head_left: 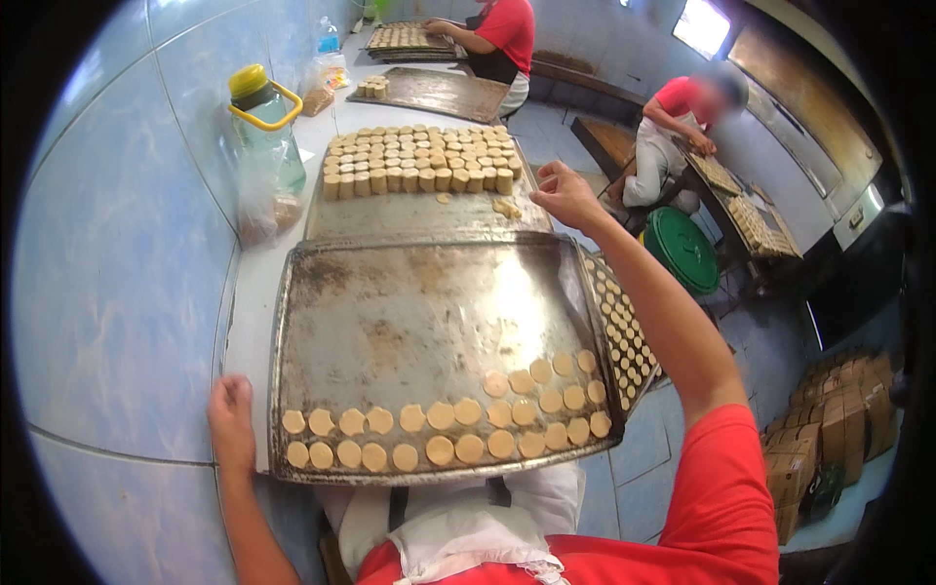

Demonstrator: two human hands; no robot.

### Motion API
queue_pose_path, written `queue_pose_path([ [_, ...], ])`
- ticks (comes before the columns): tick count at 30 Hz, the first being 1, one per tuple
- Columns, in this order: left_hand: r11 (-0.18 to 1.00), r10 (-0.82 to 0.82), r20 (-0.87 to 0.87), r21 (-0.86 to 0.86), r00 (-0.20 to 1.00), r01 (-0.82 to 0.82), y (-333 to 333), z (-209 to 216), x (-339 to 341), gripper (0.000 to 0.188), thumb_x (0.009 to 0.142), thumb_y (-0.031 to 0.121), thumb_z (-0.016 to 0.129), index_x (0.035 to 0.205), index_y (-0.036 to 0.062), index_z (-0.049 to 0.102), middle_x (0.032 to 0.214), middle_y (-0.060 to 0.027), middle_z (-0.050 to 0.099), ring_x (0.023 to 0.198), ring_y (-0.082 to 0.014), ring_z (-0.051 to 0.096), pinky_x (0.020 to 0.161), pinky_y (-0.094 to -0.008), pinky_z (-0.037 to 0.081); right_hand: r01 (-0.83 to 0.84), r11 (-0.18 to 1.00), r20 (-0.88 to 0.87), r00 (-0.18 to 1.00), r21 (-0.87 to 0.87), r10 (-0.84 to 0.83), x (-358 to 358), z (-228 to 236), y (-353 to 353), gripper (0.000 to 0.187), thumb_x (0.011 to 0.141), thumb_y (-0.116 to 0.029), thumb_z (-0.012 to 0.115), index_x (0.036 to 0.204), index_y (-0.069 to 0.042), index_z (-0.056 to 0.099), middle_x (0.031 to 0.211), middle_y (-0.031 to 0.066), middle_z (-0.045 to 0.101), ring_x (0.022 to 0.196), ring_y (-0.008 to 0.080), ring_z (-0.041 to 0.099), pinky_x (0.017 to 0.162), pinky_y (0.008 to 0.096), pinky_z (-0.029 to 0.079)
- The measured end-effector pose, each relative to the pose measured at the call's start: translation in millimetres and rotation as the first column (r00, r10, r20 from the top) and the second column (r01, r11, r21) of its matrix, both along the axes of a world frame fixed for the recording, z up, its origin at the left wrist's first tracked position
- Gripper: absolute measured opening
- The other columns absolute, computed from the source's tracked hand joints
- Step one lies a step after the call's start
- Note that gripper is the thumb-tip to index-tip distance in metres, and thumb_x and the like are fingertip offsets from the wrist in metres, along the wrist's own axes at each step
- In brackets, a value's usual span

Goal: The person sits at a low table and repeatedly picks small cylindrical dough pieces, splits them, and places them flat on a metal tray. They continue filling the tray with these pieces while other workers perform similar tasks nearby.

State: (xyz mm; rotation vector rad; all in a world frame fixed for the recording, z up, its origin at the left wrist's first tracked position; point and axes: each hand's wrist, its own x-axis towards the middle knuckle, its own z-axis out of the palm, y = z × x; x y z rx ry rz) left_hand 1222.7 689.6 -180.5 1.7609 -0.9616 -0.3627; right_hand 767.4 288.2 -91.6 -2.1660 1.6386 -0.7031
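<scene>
A dark-edged metal baking tray (419, 322) lies in front of me, with flat round dough discs (440, 450) in rows along its near side and right corner. My left hand (232, 414) is closed beside the tray's left edge; whatever its curled fingers may hold is hidden. Out past the far right corner reaches my right hand (567, 195), its fingers bent together in a pinch whose contents I cannot make out. To its left, short dough cylinders (419, 161) stand in packed rows on a second metal tray (390, 216). Small dough scraps (506, 209) lie near them.
A green bottle with a yellow cap (268, 136) stands by the tiled wall at left. Under my right arm sits another tray of discs (626, 327). A green lidded bin (682, 249) and cardboard boxes (829, 419) are at right. Two people in red work farther off.
</scene>
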Motion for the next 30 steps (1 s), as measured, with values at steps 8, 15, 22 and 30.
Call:
queue_pose_path([
  [8,0.997,0.063,0.032,0.03,0.997,-0.064,12.4,-25.6,-12.0,0.007,0.102,0.007,0.068,0.098,0.0003,0.067,0.077,0.0019,0.058,0.066,-0.0061,0.046,0.059,-0.0265,0.038,0.129,0.992,-0.248,0.96,-0.008,-0.127,64.8,-59.9,-89.1,0.064,0.079,-0.03,0.085,0.133,-0.009,0.059,0.128,0.0247,0.073,0.122,0.0432,0.069,0.105,0.0487,0.054],
  [15,0.999,0.039,-0.008,0.031,0.999,-0.039,12.9,-18.2,-15.1,0.009,0.103,0.009,0.068,0.098,0.0016,0.067,0.082,0.0035,0.058,0.073,-0.0047,0.049,0.066,-0.0242,0.042,0.261,0.936,0.196,0.93,0.238,-0.309,47.0,-41.9,-85.4,0.058,0.075,-0.024,0.088,0.125,-0.005,0.064,0.108,0.014,0.076,0.095,0.0261,0.075,0.088,0.0395,0.061],
  [22,1.0,-0.003,0.099,0.014,0.995,0.002,13.0,-34.2,-5.4,0.011,0.103,0.011,0.069,0.102,-0.0002,0.07,0.083,-0.0007,0.067,0.072,-0.0085,0.058,0.067,-0.028,0.048,-0.509,0.76,0.88,0.441,0.405,-0.174,36.5,-4.7,26.8,0.026,0.095,-0.019,0.074,0.117,-0.007,0.068,0.102,0.0071,0.073,0.094,0.0192,0.073,0.081,0.0302,0.06],
  [30,0.997,-0.06,-0.253,-0.067,0.966,0.045,-10.8,17.1,-7.5,0.02,0.104,0.018,0.07,0.108,-0.0011,0.071,0.096,-0.0009,0.071,0.088,-0.0105,0.063,0.08,-0.0289,0.053,-0.619,0.716,0.929,0.352,0.324,-0.116,54.7,8.0,156.7,0.03,0.097,-0.017,0.069,0.125,-0.007,0.062,0.102,0.0091,0.073,0.091,0.0216,0.075,0.076,0.0282,0.062],
])
